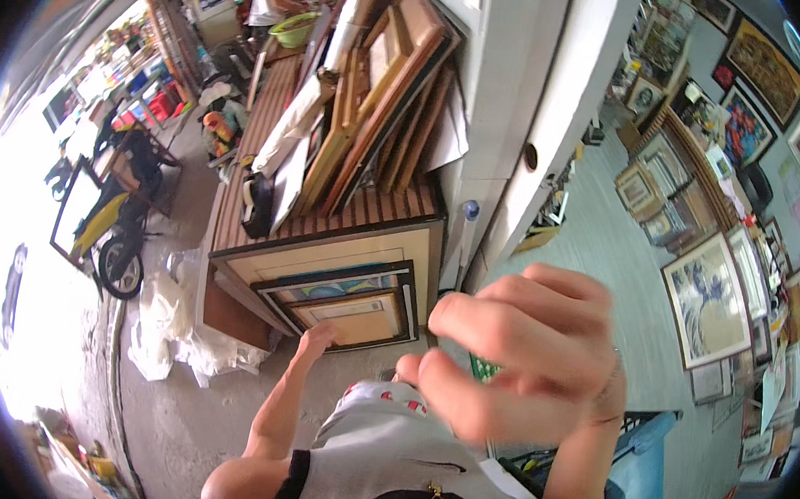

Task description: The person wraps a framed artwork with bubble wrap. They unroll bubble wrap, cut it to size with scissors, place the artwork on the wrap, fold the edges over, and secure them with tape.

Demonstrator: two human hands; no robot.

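My right hand (522, 360) is raised close to the camera, a little blurred. Its fingers are loosely bent, with a gap between thumb and forefinger and nothing visible in it. Lower down, my left hand (318, 336) hangs at the lower left part of a small wood-framed picture (358, 321). Its fingers look loosely stretched; whether they touch the frame I cannot tell. That picture leans in front of a larger black-framed picture (408, 292) with blue in it. Behind both, a wide cream panel in a dark frame (241, 264) stands against the slatted cabinet (236, 201).
Several wooden frames (388, 91) and rolled sheets (293, 126) are piled on the cabinet. White plastic wrapping (172, 326) lies beside it. A yellow-and-black motorbike (110, 220) stands at left. A doorway post (559, 103) rises at right; beyond, a framed wave picture (707, 299) leans among others.
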